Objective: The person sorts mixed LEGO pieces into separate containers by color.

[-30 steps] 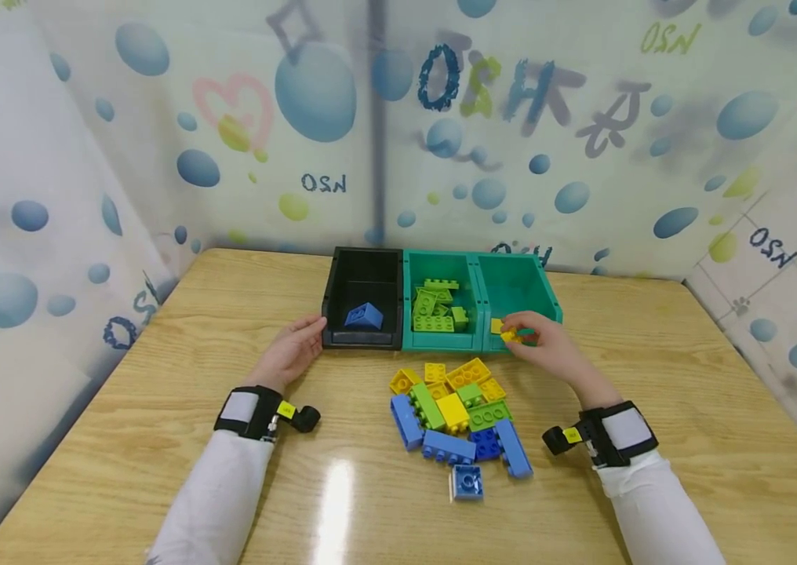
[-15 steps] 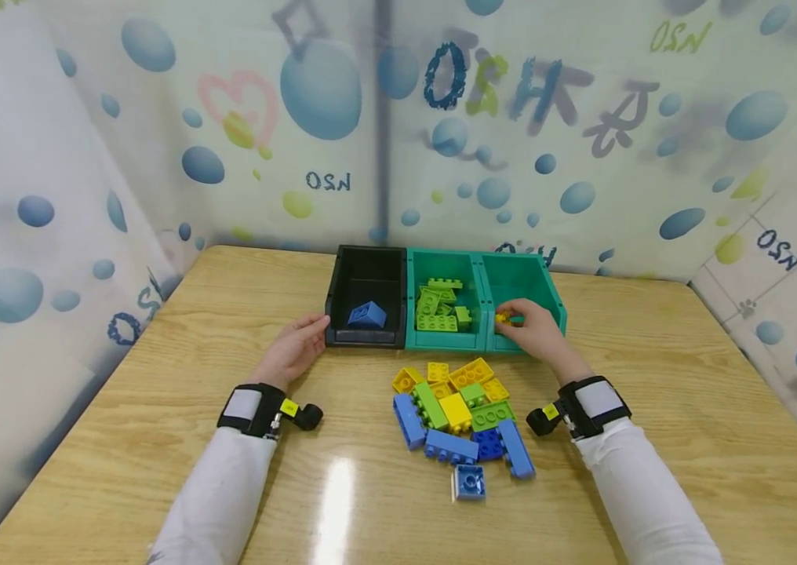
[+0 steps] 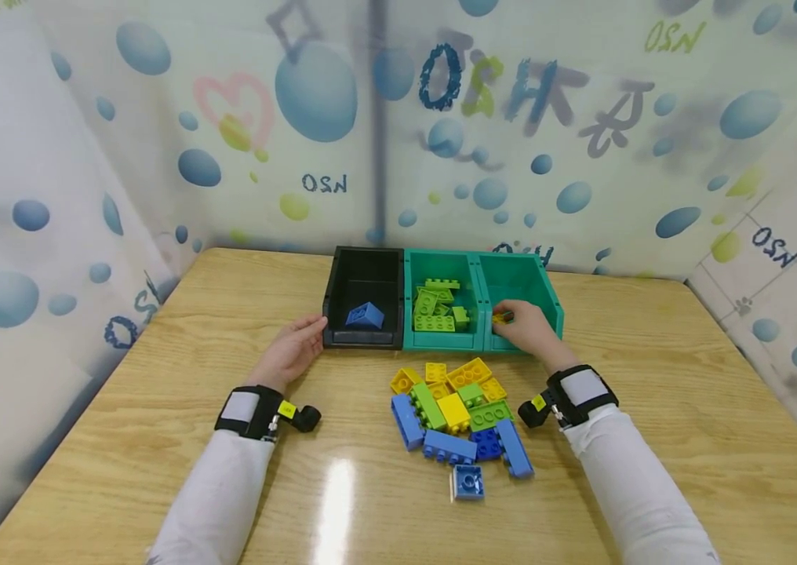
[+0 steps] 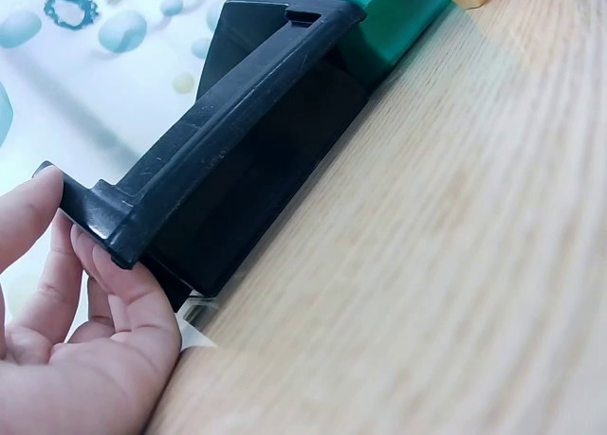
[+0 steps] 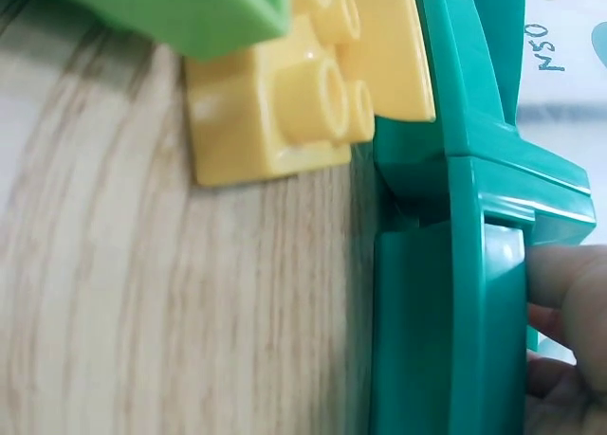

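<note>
My left hand [image 3: 291,351] holds the near left corner of the black bin [image 3: 363,338]; in the left wrist view, the thumb lies on its rim and the fingers bend beneath it. One blue slope-shaped building brick [image 3: 365,315] lies inside that bin. My right hand [image 3: 529,328] reaches over the front wall into the right green bin [image 3: 522,271], pinching a small yellow building brick [image 3: 500,318] low inside. Fingers mostly cover this brick, and the bin wall hides the fingertips in the right wrist view.
Several green bricks [image 3: 434,322] lie in the middle green bin [image 3: 444,340]. In front of the bins is a loose pile of yellow bricks [image 3: 453,412], green bricks [image 3: 427,406] and blue bricks [image 3: 449,446]. A patterned curtain [image 3: 398,173] hangs behind the wooden table [image 3: 180,377].
My right hand has moved left and deeper into the right green bin with the yellow brick. The left hand stays on the black bin, and the pile looks the same.
</note>
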`<state>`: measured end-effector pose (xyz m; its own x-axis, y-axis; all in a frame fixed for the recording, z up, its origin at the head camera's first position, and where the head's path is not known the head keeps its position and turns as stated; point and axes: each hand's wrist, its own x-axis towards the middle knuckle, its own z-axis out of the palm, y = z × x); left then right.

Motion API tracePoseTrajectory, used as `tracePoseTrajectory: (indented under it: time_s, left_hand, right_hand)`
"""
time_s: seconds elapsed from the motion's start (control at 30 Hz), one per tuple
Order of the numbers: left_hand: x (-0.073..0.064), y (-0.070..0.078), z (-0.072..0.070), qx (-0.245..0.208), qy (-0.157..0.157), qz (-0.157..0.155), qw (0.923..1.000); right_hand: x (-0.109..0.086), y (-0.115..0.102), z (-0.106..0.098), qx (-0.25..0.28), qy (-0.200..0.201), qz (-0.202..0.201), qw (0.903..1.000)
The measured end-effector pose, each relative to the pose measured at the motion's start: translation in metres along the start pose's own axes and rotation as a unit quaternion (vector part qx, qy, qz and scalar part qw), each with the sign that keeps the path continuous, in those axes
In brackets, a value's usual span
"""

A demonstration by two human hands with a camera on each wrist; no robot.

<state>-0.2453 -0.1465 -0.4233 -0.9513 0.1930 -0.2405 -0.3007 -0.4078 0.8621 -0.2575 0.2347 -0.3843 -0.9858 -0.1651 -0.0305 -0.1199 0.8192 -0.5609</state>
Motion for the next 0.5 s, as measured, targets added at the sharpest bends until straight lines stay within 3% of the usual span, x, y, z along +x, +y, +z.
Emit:
tracePoseTrajectory:
  time_s: [0.5]
  left_hand:
    - [-0.0017,-0.0010,-0.0007,0.004,-0.002,0.007,1.0000]
  right_hand:
    - [0.0000,-0.0013,0.0021,-0.021,-0.008,0.013,0.9997]
